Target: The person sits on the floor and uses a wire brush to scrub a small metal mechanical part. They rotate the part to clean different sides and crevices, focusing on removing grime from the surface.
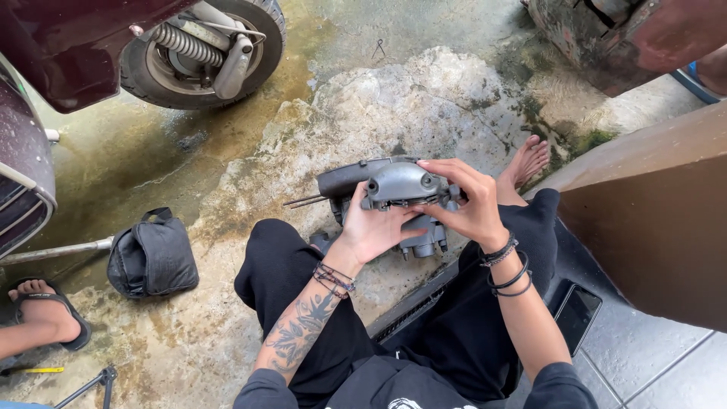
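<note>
Scanning L to R: one foot in a sandal [42, 318], one black bag [151, 257], one scooter wheel [201, 49]. Left hand [375, 227] grips the grey engine housing [394, 189] from below, above the lap; right hand [466, 204] clasps its far side. Advise: support underneath, fingers clear of the protruding rods. One phone [577, 314] on tile at R.

Stained, wet concrete floor [424, 98], black pouch [154, 256] lying on it, dark phone [577, 314] on pale tiles [651, 356]
</note>
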